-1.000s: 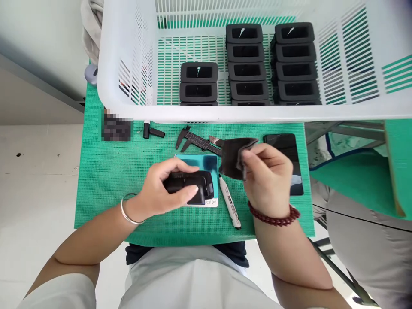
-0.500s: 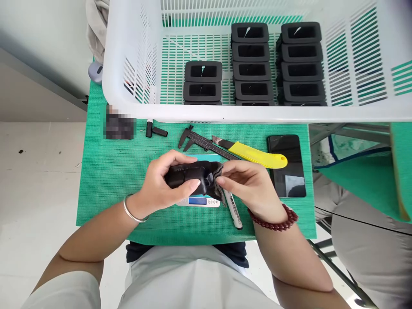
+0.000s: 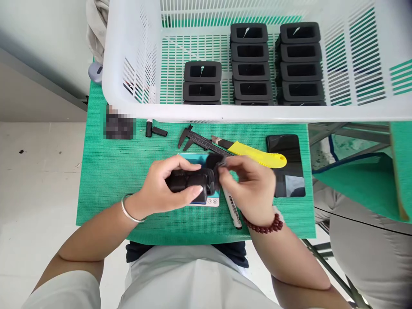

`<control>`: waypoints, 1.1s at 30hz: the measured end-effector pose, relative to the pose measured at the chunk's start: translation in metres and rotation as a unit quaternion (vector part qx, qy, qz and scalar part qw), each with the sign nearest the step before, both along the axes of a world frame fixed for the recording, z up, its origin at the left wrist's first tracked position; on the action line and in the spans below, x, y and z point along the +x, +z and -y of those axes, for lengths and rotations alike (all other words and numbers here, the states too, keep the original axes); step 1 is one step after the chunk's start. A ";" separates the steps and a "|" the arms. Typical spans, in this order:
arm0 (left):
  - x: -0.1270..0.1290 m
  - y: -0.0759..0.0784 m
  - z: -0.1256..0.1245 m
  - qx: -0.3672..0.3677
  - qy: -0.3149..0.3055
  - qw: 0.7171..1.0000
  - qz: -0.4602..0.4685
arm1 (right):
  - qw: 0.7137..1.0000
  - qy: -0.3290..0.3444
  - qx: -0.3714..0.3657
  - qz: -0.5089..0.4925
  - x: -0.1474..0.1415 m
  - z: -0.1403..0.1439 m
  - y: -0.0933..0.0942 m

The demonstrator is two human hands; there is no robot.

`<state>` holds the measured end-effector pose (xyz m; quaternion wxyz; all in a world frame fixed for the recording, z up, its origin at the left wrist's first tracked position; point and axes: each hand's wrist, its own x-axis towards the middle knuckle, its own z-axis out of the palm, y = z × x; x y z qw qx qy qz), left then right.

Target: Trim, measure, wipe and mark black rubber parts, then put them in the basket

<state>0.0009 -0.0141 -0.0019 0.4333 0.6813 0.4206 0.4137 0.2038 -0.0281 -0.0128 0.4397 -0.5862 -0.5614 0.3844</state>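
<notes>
A narrow table (image 3: pixel 106 180) covered with green mesh matting stands against a pale wall and floor, and both hands work over the middle of its near edge.

The left hand (image 3: pixel 161 189) is closed around a black rectangular foam-like block (image 3: pixel 188 179), thumb along the near face and fingers curled over the far side, holding it just above a small digital scale with a teal platform (image 3: pixel 209 201). The block's long axis runs left to right, parallel with the table's near edge. The right hand (image 3: pixel 254 186) meets the block's right end, its thumb and forefinger pinched together on a small dark cloth (image 3: pixel 214 162) pressed at that end. So the block lies directly left of the right grip, touching through the cloth, and the left hand carries all of its weight.

A white marker pen (image 3: pixel 232 210) lies just right of the scale, partly under the right hand. Farther back sit a dark vernier caliper (image 3: pixel 199 140), a yellow-handled knife (image 3: pixel 257 154) and a black phone (image 3: pixel 286 167). Along the far edge a large white slotted plastic basket (image 3: pixel 116 64) holds rows of matching black blocks.

The scale's display is hidden by the left hand, the contacted end of the block cannot be made out, and a blurred patch sits toward the left.
</notes>
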 end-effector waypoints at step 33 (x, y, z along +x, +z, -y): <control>-0.001 -0.010 -0.005 -0.131 -0.054 0.988 0.069 | 0.993 0.012 -0.075 -0.092 0.002 -0.008 0.003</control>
